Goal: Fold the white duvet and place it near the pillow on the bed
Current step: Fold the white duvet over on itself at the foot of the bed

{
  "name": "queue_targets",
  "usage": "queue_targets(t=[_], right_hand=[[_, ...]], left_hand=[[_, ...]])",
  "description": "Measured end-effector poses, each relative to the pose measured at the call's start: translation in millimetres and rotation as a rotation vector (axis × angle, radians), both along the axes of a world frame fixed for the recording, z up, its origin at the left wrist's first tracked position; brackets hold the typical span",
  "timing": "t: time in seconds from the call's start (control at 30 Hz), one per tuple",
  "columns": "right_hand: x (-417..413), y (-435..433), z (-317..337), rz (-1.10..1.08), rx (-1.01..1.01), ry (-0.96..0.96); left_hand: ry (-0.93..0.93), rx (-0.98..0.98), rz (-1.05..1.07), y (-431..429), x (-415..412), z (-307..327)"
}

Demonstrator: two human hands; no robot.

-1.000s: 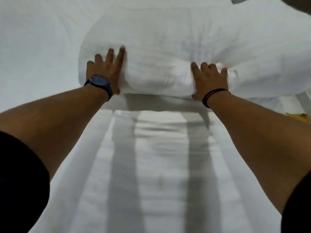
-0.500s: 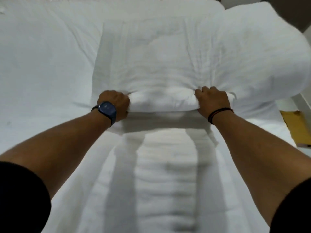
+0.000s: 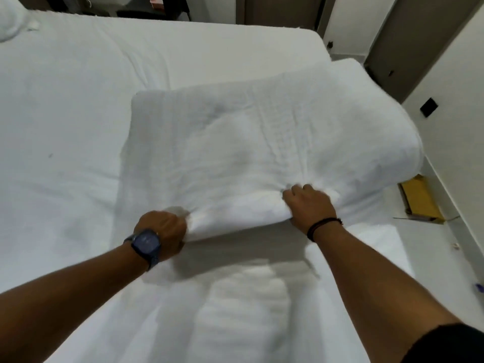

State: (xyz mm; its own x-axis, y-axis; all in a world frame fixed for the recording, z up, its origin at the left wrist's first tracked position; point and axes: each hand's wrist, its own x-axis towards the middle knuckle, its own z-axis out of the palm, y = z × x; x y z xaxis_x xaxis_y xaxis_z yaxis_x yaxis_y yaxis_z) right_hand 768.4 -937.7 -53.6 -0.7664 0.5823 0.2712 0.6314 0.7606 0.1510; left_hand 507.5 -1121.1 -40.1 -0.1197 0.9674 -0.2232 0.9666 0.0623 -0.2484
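The white duvet (image 3: 248, 142) lies as a thick folded bundle on the right half of the bed (image 3: 65, 127), its far right end bulging over the bed's edge. My left hand (image 3: 165, 226), with a dark blue watch on the wrist, is closed on the bundle's near left corner. My right hand (image 3: 309, 203), with a black band on the wrist, grips the near edge further right. A white pillow (image 3: 10, 24) shows only in part at the far left corner.
A yellow-brown flat object (image 3: 419, 197) lies on the floor to the right of the bed, next to a white wall (image 3: 458, 100). Dark doors (image 3: 406, 35) and dark furniture stand beyond the bed's far edge.
My hands went from flat on the duvet to fists gripping its near edge. The bundle now lies lower and flatter on the bed, and my view has risen to take in the room.
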Motion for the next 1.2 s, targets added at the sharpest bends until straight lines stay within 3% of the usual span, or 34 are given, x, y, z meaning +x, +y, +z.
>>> queue_targets(t=[0.1,0.23,0.33,0.43,0.5,0.57,0.63,0.7,0.83,0.97,1.07,1.2], right_hand=[[50,-62,3,0.137,-0.047,-0.055],[115,-103,9,0.271,-0.189,-0.176],[142,-90,19,0.238,-0.197,-0.12],[136,-70,26,-0.094,-0.131,0.137],[117,-60,24,-0.484,-0.136,0.354],[95,-53,17,-0.956,-0.323,0.637],[75,-50,7,-1.328,-0.661,0.993],[61,-52,-5,-1.52,-0.859,1.241],[58,-52,-14,-1.698,-0.853,1.354],[73,-53,-28,-1.551,-0.97,1.535],[76,-58,-41,-1.24,-1.105,1.707],[90,-61,-51,-1.121,-1.29,1.739]], left_hand=[[-0.088,0.022,-0.143,-79,57,17],[-0.091,-0.298,-0.234,-134,114,24],[-0.176,-0.18,-0.182,-99,120,42],[-0.272,0.026,-0.038,-28,101,60],[-0.342,0.134,0.053,21,77,71],[-0.456,0.224,0.16,62,46,77],[-0.552,0.308,0.234,96,18,77],[-0.688,0.369,0.327,133,-12,69],[-1.071,0.265,0.604,201,-62,45],[-1.262,-0.002,0.816,233,-89,12],[-1.335,-0.239,0.71,251,-97,-15],[-1.417,-0.273,0.635,272,-99,-42]])
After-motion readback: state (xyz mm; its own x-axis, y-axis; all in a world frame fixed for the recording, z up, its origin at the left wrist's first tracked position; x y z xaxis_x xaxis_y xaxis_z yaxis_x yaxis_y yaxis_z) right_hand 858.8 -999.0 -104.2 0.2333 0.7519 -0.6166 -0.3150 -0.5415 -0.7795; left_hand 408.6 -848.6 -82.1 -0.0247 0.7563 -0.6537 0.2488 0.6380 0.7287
